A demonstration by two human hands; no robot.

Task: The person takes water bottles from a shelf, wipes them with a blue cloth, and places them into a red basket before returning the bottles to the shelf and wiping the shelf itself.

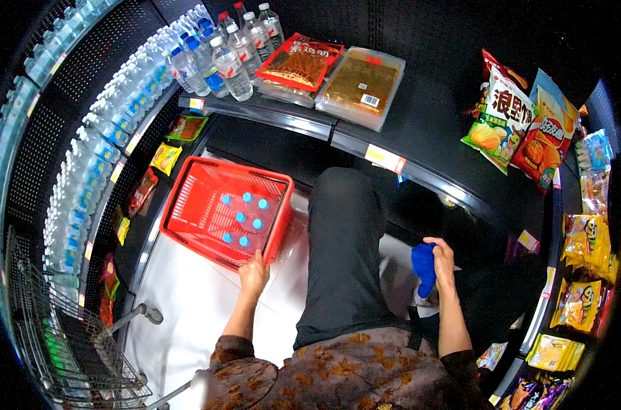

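My left hand [254, 272] grips the near rim of a red plastic shopping basket [191, 207] on the white tiled floor. Inside the basket, toward its right side, stand several bottles with light blue caps [240, 217]; their bodies are hard to make out. A bunched blue cloth [423, 266] hangs from my right hand [443, 259], its folds pinched between thumb and fingers. Between the two hands my knee [344, 205], in black trousers, points at the shelf.
Ahead, a black shelf [433, 138] carries water bottles [233, 66], flat packaged snacks [303, 61] and chip bags [505, 113]. Bottled water [92, 179] lines the left shelving. A wire shopping cart [80, 333] stands at lower left. Yellow snack packs [587, 241] fill shelves at right.
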